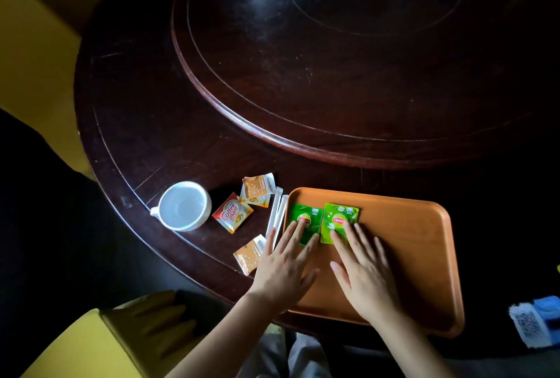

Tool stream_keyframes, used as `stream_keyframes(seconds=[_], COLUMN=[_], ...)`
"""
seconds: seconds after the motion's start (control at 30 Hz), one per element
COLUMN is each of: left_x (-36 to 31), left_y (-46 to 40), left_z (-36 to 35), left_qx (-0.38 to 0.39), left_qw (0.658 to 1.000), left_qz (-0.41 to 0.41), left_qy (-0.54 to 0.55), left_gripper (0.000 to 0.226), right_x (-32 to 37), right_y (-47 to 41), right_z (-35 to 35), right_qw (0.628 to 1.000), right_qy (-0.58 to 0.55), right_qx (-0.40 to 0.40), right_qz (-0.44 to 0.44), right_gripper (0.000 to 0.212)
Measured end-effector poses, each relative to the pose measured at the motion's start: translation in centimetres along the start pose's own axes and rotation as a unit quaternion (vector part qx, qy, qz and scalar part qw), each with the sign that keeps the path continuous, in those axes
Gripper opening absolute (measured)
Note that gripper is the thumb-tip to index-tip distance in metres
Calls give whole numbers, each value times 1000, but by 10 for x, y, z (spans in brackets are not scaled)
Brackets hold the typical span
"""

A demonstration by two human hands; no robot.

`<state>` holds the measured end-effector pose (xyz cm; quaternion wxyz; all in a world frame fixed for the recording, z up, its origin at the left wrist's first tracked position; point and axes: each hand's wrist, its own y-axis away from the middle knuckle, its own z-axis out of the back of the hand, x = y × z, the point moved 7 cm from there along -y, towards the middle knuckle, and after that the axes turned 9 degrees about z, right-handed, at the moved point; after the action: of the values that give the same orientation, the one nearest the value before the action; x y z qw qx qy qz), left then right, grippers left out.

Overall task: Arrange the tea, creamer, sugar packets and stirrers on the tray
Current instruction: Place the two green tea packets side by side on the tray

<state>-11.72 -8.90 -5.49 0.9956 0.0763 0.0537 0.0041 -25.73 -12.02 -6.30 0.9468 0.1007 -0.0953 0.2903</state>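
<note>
Two green tea packets (pixel 306 220) (pixel 338 220) lie side by side at the left end of the orange tray (pixel 418 244). My left hand (pixel 285 265) rests flat with its fingertips on the left packet. My right hand (pixel 363 268) lies flat with its fingertips on the right packet. Left of the tray, on the table, are a red creamer packet (pixel 232 216), orange sugar packets (pixel 257 191) (pixel 250 253) and white wrapped stirrers (pixel 277 211) along the tray's left edge.
A white cup (pixel 183 206) stands on the dark round table, left of the packets. A raised turntable (pixel 333 59) fills the table's middle. A yellow chair (pixel 91 344) is at the lower left. A blue-and-white item (pixel 536 320) sits at the right edge.
</note>
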Motion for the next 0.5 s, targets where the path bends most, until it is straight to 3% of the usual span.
stream_keyframes(seconds=[0.5], left_x=[-13], left_y=[-28], left_z=[3], left_qx=[-13], left_qw=[997], left_qz=[44], left_qy=[67], left_gripper=[60], right_x=[-18], right_y=[-13], right_z=[9], right_qw=[1000], right_qy=[-11], right_qx=[7], right_qz=[15], right_gripper=[56])
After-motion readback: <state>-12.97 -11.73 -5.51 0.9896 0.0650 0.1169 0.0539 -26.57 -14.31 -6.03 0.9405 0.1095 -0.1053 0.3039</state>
